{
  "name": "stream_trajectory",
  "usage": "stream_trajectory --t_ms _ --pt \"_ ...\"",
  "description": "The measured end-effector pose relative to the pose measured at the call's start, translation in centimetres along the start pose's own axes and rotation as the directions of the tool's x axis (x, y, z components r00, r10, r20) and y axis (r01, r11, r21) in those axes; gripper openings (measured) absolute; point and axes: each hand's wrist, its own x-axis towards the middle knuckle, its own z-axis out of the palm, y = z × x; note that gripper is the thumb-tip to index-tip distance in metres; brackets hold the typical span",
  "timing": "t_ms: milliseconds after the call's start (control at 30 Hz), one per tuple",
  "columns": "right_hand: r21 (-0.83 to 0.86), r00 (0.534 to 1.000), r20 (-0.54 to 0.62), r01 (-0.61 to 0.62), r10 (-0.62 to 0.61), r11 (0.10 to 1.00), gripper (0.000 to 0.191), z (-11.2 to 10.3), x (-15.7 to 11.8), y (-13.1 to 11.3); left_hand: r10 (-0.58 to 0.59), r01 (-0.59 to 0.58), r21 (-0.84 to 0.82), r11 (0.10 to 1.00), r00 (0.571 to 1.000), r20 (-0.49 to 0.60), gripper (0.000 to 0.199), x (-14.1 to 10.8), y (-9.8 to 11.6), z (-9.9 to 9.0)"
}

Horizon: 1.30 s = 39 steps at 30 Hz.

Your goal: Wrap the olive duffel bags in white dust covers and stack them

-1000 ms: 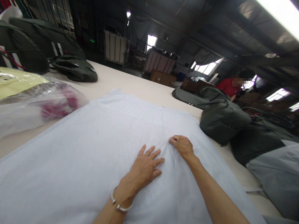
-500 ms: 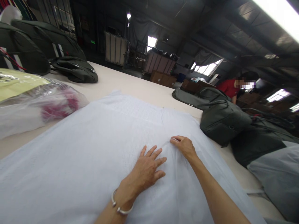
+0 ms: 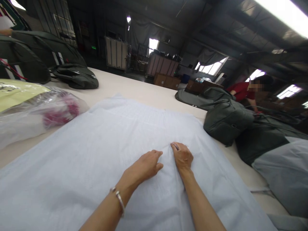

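A large white cloth [image 3: 96, 154] is spread over the table, with wrinkles running towards me. My right hand [image 3: 183, 157] is closed, pinching a bit of the cloth near its middle; a small fold shows between thumb and fingers. To its left, my left hand [image 3: 149, 162] hovers over or rests lightly on the cloth, thumb and index finger apart, holding nothing. A silver bangle [image 3: 119, 199] circles the left wrist.
Dark green bags [image 3: 226, 118] line the right side, by a grey sheet [image 3: 286, 173]. More dark bags [image 3: 48, 54] and a plastic-wrapped yellow and pink package [image 3: 60, 109] lie left on the pale table [image 3: 134, 89]. A person in red [image 3: 240, 91] stands beyond.
My left hand has turned on its side and its spread fingers have drawn together. My right hand has curled tighter and shifted slightly left. The person in red has leaned and moved an arm.
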Motion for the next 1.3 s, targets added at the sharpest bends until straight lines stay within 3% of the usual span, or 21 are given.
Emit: stream_trajectory --t_ms 133,267,400,700,900,1000,1133,1300 --pt "0.087 0.999 -0.043 -0.017 0.021 0.996 0.032 0.4 -0.2 0.1 -0.067 0.062 0.131 0.989 0.997 0.040 0.050 4.1 2.0 -1.0" --pt "0.157 0.998 -0.049 -0.026 0.034 0.987 0.034 0.1 0.0 0.1 -0.190 0.193 0.063 0.979 0.980 -0.052 0.044 8.0 1.8 0.4" --pt "0.189 0.996 -0.072 -0.030 0.044 0.982 0.032 0.2 0.0 0.3 -0.293 0.291 -0.038 0.956 0.947 -0.128 0.038 9.6 1.3 2.0" --pt "0.233 0.997 -0.070 -0.028 0.045 0.972 0.031 0.1 0.1 0.6 -0.382 0.365 -0.123 0.923 0.911 -0.156 0.026 11.5 2.5 2.9" --pt "0.241 0.996 -0.075 -0.031 0.050 0.970 0.036 0.3 0.2 0.7 -0.391 0.374 -0.114 0.920 0.897 -0.209 0.017 11.5 2.5 3.7" --pt "0.281 0.989 -0.102 -0.076 0.109 0.957 0.043 0.4 0.3 0.8 -0.385 0.375 -0.089 0.923 0.892 -0.235 0.019 11.4 2.5 4.1" --pt "0.360 0.968 -0.158 -0.128 0.196 0.924 0.049 0.5 0.6 0.9 -0.346 0.344 -0.057 0.937 0.900 -0.266 0.021 11.3 2.0 4.4" --pt "0.478 0.942 -0.122 -0.221 0.314 0.850 0.055 0.1 0.7 0.9 -0.178 0.187 0.002 0.982 0.939 -0.295 0.048 9.6 1.7 3.8"
